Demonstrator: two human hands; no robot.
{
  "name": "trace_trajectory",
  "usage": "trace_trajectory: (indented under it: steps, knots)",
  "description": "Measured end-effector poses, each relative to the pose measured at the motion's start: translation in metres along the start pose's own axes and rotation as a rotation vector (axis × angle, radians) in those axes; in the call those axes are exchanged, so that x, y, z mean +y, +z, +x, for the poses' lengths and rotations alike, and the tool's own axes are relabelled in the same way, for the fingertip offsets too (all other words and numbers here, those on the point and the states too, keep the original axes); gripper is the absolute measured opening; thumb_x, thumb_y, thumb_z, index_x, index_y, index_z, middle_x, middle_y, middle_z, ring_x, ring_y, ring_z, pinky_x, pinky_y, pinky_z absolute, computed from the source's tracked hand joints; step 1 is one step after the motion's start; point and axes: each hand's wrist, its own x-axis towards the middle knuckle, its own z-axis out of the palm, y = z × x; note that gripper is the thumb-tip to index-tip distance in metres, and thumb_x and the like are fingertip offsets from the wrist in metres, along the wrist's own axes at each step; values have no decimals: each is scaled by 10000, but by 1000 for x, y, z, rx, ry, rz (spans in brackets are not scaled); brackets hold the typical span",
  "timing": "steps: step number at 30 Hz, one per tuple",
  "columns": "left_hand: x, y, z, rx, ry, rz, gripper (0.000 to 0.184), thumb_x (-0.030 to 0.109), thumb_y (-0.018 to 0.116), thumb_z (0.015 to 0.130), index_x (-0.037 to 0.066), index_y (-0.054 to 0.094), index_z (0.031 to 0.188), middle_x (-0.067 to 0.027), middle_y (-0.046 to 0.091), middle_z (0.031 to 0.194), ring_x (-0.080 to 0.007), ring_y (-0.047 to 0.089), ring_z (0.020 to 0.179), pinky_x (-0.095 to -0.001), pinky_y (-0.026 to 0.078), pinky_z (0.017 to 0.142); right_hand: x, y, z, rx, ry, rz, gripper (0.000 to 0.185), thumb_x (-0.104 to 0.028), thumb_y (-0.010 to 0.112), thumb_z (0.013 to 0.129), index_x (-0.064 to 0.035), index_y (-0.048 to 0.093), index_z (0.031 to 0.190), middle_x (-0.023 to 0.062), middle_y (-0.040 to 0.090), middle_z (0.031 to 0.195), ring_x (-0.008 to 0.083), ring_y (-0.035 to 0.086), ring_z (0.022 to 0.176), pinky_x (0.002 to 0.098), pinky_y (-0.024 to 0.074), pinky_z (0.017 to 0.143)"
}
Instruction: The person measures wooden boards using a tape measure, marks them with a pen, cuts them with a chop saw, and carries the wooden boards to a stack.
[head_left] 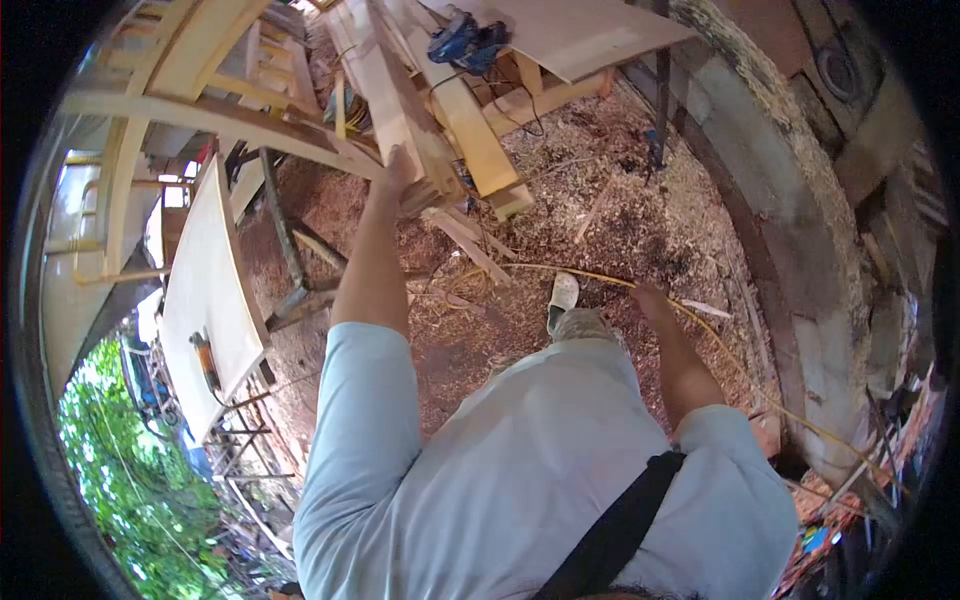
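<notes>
My left hand (400,171) is stretched forward to the near end of a thick wooden plank (402,118), its fingers partly hidden and seemingly closed on the wood. Right beside that hand ends the rail of a pale wooden frame (240,118). Low on the right, my right hand (652,300) is at a long yellow cord (740,362) and appears closed around it. The cord curves from near my feet to the lower right. A second long board (480,135) lies to the right of the plank.
A blue power tool (466,42) with a dark cable rests on the boards, next to a plywood sheet (590,35). At left, an orange-and-black tool (206,360) lies on a pale panel (205,290). Wood shavings (640,220) and offcuts (468,243) cover the ground around my shoe (564,292).
</notes>
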Motion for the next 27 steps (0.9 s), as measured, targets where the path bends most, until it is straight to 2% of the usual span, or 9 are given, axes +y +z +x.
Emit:
trace_trajectory:
  steps: [4,7,10,12,14,17,19,22,27]
  knots:
    - [-53,-26,8,52,71,203,826,665,487,947,-79,531,1302,-196,638,1186,-282,655,1032,-399,537,859,42,1,7,11,220,119,149,-235,643,922,-106,596,862,13,525,641,163,508,518,318,426,439]
    - [-41,6,-84,174,-64,273,860,646,499,951,-151,548,1271,-263,639,1199,-305,636,1087,-359,483,939,-42,35,-36,27,232,33,166,-260,642,931,-120,600,853,16,533,664,162,536,554,311,449,460]
    - [-49,25,-165,172,4,185,832,605,465,975,-167,532,1275,-289,634,1205,-348,626,1123,-384,468,967,-93,84,-38,-291,59,290,169,-287,615,962,-122,602,925,21,577,699,165,594,599,302,497,514]
    - [-65,27,-197,187,-34,266,829,602,465,970,-175,552,1245,-295,641,1179,-354,641,1100,-392,482,933,-156,135,-66,-484,-31,180,307,-400,554,1002,-119,549,1124,41,681,832,176,673,728,311,541,607]
    - [-55,37,-270,231,-29,363,831,604,467,964,-176,562,1233,-296,647,1163,-356,646,1092,-398,486,920,-199,180,-95,-597,-76,197,403,-480,546,992,-99,553,1120,64,687,846,199,674,752,344,551,664]
    - [-73,49,-358,258,-73,347,816,606,490,947,-169,601,1180,-292,666,1114,-357,659,1064,-410,494,901,-229,215,-163,-696,-145,182,493,-544,551,969,-70,569,1103,87,690,856,221,668,734,368,555,683]
    - [-109,49,-410,205,21,140,802,612,510,933,-154,631,1136,-260,689,1025,-314,680,971,-393,516,832,-225,225,-185,-580,-111,276,537,-570,566,950,-47,590,1067,92,682,859,224,652,724,352,549,677]
    - [-155,42,-479,237,-56,138,696,552,539,941,-125,658,1046,-174,680,900,-225,660,791,-363,522,713,-206,227,-206,-682,-79,374,592,-578,598,925,-10,569,1090,100,663,900,219,639,793,376,552,728]
    - [-150,41,-631,324,-186,23,554,465,571,957,-78,677,928,-90,653,806,-135,591,705,-313,488,625,-195,216,-233,-635,27,285,482,-549,592,938,-89,607,1082,62,624,918,238,604,815,425,530,769]
